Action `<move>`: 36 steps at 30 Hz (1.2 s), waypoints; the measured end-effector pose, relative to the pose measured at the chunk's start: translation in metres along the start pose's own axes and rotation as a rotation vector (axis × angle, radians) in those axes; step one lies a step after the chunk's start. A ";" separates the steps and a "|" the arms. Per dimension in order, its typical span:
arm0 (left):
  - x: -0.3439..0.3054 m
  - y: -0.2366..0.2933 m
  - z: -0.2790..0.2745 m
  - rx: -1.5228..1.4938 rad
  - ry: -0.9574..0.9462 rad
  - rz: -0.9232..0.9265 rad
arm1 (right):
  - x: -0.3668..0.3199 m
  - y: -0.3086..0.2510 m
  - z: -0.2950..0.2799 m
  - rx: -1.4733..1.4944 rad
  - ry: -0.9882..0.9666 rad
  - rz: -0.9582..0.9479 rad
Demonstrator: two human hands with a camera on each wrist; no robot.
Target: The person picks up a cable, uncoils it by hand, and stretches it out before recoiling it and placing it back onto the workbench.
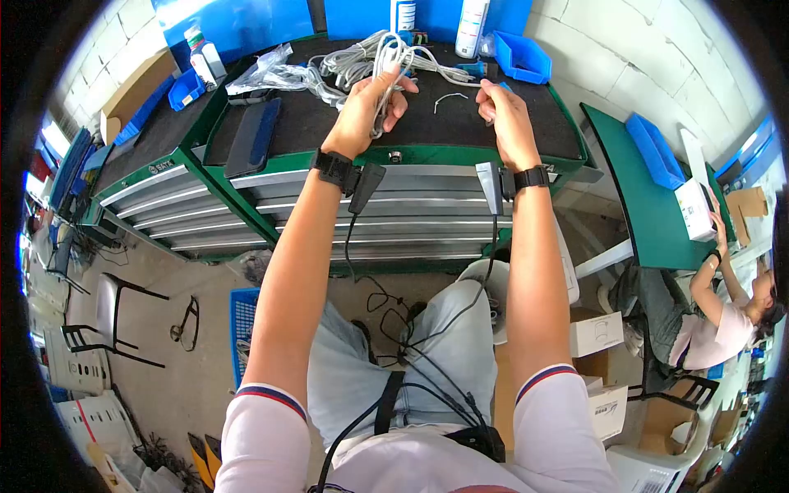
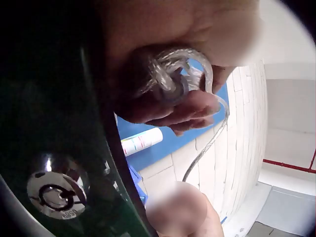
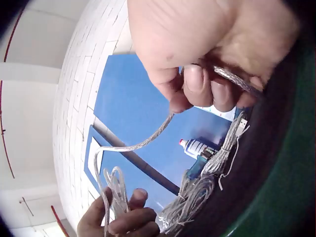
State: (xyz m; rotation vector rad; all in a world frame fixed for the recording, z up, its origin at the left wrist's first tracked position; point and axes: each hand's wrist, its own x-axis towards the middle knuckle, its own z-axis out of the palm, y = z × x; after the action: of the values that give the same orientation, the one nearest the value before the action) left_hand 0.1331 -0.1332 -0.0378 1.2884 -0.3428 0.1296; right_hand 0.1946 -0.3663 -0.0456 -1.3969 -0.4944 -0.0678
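Note:
My left hand (image 1: 366, 115) grips a looped coil of clear-sheathed, silvery cable (image 3: 116, 190) above the workbench's front edge. One length of that cable runs across to my right hand (image 1: 511, 123), which pinches it between thumb and curled fingers. The right wrist view shows this stretch sagging between the hands, with a short piece of cable (image 3: 232, 78) passing behind the right fingers. On the dark mat behind lie more bundled cables (image 3: 195, 195), one with a USB plug (image 3: 242, 127). A thin white tie (image 1: 450, 97) lies between the hands.
A dark phone (image 1: 253, 135) and clear plastic bags (image 1: 267, 72) lie left on the mat. Spray cans (image 1: 472, 29) and a blue bin (image 1: 523, 57) stand behind. Drawers (image 1: 411, 205) face me. Black wires (image 1: 403, 337) hang from my wrists. Another person (image 1: 723, 316) sits at the right.

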 end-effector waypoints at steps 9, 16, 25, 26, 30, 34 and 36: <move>0.001 -0.006 0.000 0.153 0.040 0.060 | -0.004 -0.005 0.001 -0.078 0.029 -0.016; 0.003 -0.005 0.001 0.187 0.060 0.025 | 0.007 0.011 -0.009 0.164 0.064 0.010; 0.004 -0.008 0.000 0.109 0.078 0.023 | -0.001 0.002 -0.006 -0.018 -0.042 -0.027; 0.004 -0.008 -0.001 0.108 0.077 0.020 | -0.003 0.000 -0.005 -0.060 -0.056 -0.038; 0.004 -0.007 -0.001 0.124 0.094 0.029 | -0.003 -0.002 -0.003 -0.107 -0.092 -0.057; 0.003 -0.007 0.000 0.134 0.089 0.033 | -0.002 -0.002 -0.004 -0.089 -0.127 -0.056; 0.004 -0.004 0.000 0.130 0.085 0.031 | 0.000 -0.003 -0.004 -0.110 -0.159 -0.058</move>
State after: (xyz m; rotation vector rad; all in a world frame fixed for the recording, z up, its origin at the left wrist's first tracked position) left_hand 0.1376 -0.1350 -0.0407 1.4019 -0.2855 0.2351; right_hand 0.1951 -0.3705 -0.0428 -1.5025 -0.6719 -0.0313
